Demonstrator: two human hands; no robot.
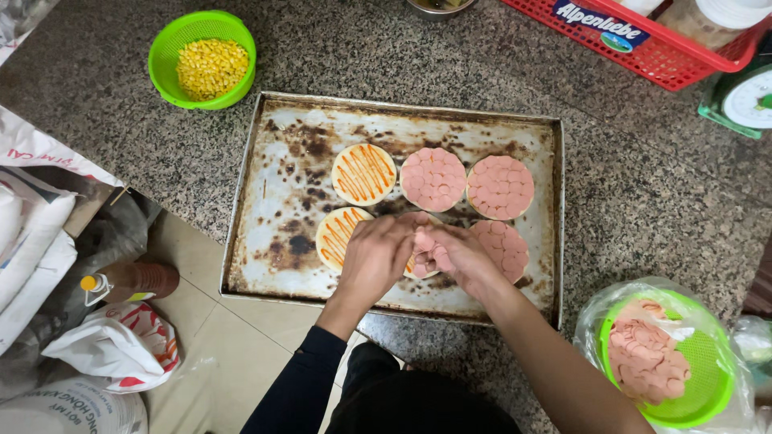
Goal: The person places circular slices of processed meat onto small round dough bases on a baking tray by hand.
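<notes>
While pinching thin pink sausage slices (423, 241), fingertips of the left hand (376, 259) and right hand (455, 254) meet over the middle dough round (420, 272) at the front edge of the scorched baking tray (265, 193), close enough to lay slices flat. Beside: a sauce-striped round (338, 235), covered rounds (500, 186). Off the tray's front right corner, a green basket of slices (661, 355) within reach; off the back left corner, a corn basket (203, 58).
</notes>
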